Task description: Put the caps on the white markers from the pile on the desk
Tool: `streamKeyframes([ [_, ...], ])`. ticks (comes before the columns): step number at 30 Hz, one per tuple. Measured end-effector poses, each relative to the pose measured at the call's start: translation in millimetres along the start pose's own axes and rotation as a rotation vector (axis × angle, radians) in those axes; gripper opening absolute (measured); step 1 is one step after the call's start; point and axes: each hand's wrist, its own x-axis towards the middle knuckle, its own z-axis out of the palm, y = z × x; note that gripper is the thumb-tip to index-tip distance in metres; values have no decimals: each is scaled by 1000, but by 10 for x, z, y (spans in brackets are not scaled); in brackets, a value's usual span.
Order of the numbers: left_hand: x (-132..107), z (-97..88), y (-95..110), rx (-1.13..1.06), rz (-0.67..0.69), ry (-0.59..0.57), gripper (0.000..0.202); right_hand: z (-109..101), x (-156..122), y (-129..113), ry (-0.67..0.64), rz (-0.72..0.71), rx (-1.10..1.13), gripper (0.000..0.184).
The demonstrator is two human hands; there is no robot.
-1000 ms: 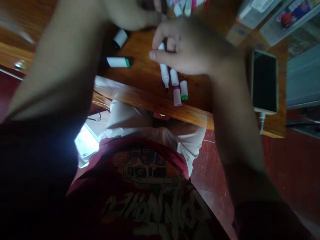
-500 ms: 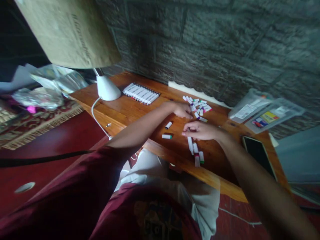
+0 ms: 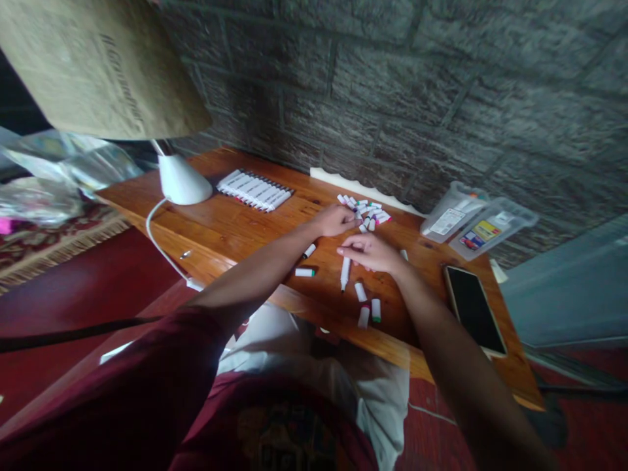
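My right hand [image 3: 370, 252] pinches a white marker [image 3: 345, 273], its dark tip pointing down toward the desk's front edge. At the near side of a pile of white marker caps [image 3: 370, 210] with coloured ends is my left hand [image 3: 338, 220], its fingers curled down; whatever they hold is hidden. Below the right hand lie loose caps, among them a green-ended cap [image 3: 376, 310] and a red-ended cap [image 3: 364, 315]. A black-ended cap [image 3: 309, 251] and another green-ended cap [image 3: 305, 272] rest beside my left forearm.
Several markers [image 3: 255, 190] lie in a row at the back left, beside a lamp base [image 3: 182, 182] with a white cord. Two clear plastic cases [image 3: 454, 212] stand at the right rear. A phone [image 3: 475, 309] lies near the desk's right edge. A stone wall [image 3: 373, 111] rises behind.
The camera view has shifted, so the desk appears further left. My left hand has moved further into the cap pile. The marker in my right hand now shows apart from the loose caps.
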Motion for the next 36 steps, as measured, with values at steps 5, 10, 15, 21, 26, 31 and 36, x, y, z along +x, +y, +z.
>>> streamKeyframes([
  [5,18,11,-18,-18,1,8,48,5,52,-11,5,-69,-14,39],
  [10,34,20,-55,-31,0,-2,45,-3,31,-25,1,-67,-44,38],
  [15,35,23,-68,-32,6,-5,43,11,24,-45,11,-73,-57,36],
  [21,48,35,-92,-29,26,-6,44,40,59,0,41,-102,-81,38],
  [26,65,52,-115,-26,40,2,43,40,67,4,51,-109,-108,37],
  [31,69,55,-127,-29,47,1,45,27,42,-26,48,-119,-146,38],
  [36,69,56,-134,-33,54,4,45,33,52,-8,67,-129,-177,39],
])
